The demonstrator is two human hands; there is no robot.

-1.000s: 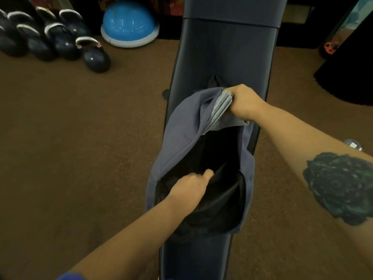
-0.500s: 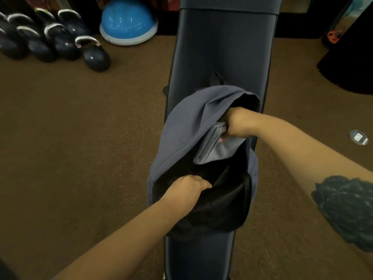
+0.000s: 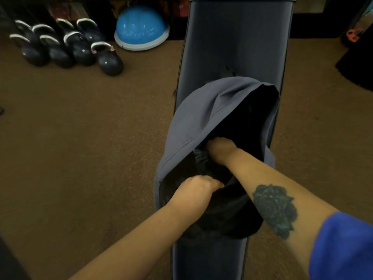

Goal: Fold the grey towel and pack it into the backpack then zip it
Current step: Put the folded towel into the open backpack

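The left hand (image 3: 194, 189) gripped the backpack (image 3: 193, 122) rim with curled fingers, while the right hand (image 3: 221, 148) reached inside, its fingers and the towel hidden, grip indeterminable

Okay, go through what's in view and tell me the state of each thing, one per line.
backpack: unzipped, mouth wide open, lying on the bench
grey towel: not visible
left hand: grips the near black edge of the opening
right hand: reaches inside, fingers hidden
kettlebells: standing on the floor
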